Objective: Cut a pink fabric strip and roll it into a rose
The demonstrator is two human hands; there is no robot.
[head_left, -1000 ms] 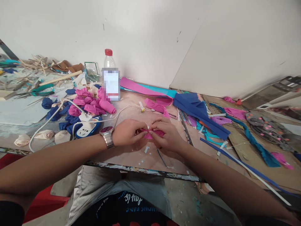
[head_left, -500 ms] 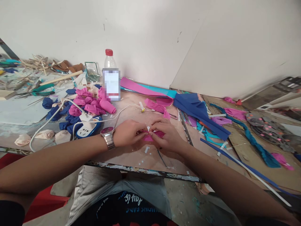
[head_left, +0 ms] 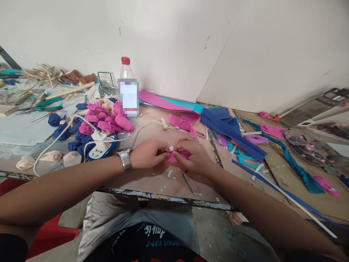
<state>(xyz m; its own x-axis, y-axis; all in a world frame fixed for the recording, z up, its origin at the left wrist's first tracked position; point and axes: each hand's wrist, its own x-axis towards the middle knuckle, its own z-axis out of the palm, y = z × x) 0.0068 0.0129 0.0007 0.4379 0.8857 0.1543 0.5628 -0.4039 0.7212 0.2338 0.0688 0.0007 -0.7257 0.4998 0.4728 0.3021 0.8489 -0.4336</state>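
Note:
Both hands meet at the middle of the worktable (head_left: pixel 152 182). My left hand (head_left: pixel 148 153), with a metal watch on its wrist, pinches the left end of a small pink foam piece (head_left: pixel 174 157). My right hand (head_left: pixel 193 154) is closed over the right part of the same piece, fingertips touching those of the left. A tiny white scrap shows just above the pinch. Most of the pink piece is hidden under my fingers.
A pile of pink foam rolls (head_left: pixel 105 118) and blue foam rolls (head_left: pixel 65 131) lies at the left by a power strip (head_left: pixel 99 149) with white cables. A plastic bottle (head_left: pixel 127 89) stands behind. Blue foam sheets (head_left: pixel 231 127), pink sheets, strips and scissors (head_left: pixel 40 107) litter the table.
Hardly anything has moved. My left wrist has rolled slightly, so the watch face now points away, and the fingers have shifted a little on the pink piece.

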